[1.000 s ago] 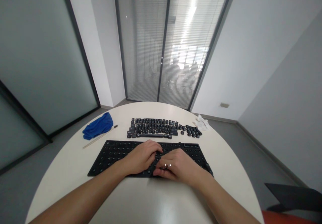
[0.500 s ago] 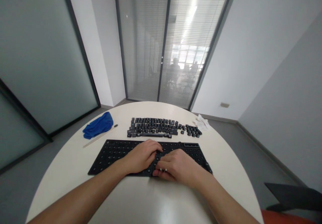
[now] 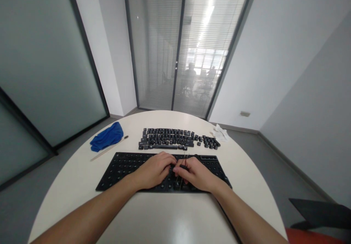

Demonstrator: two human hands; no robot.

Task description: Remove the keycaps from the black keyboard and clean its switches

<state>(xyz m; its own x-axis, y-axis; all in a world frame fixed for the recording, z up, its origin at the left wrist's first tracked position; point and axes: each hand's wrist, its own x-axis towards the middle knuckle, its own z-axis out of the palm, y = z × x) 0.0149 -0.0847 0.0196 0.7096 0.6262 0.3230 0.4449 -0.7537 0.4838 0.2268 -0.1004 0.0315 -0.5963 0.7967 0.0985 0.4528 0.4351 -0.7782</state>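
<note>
A black keyboard [image 3: 123, 169] with its keycaps off lies across the table in front of me. My left hand [image 3: 157, 168] rests on the middle of it, palm down, fingers bent over the bare switches and holding nothing. Close beside it, my right hand [image 3: 193, 172] is closed around a wire keycap puller [image 3: 184, 167]. The puller's dark handle shows between thumb and fingers. Its thin wires stick out above the hand and below it, over the keyboard's lower rows. Whether the wires touch a switch I cannot tell.
Behind the keyboard, loose black keycaps [image 3: 166, 137] lie in rows on the round white table [image 3: 153, 214]. At left are a blue cloth [image 3: 108, 137] and a thin brush [image 3: 109, 149]. White crumpled tissue [image 3: 219, 132] lies at the back right. A chair [image 3: 323, 214] stands at lower right.
My right hand has risen from the keyboard's front edge toward its middle and turned, so the puller's handle and wires now show. The left hand has stayed in place.
</note>
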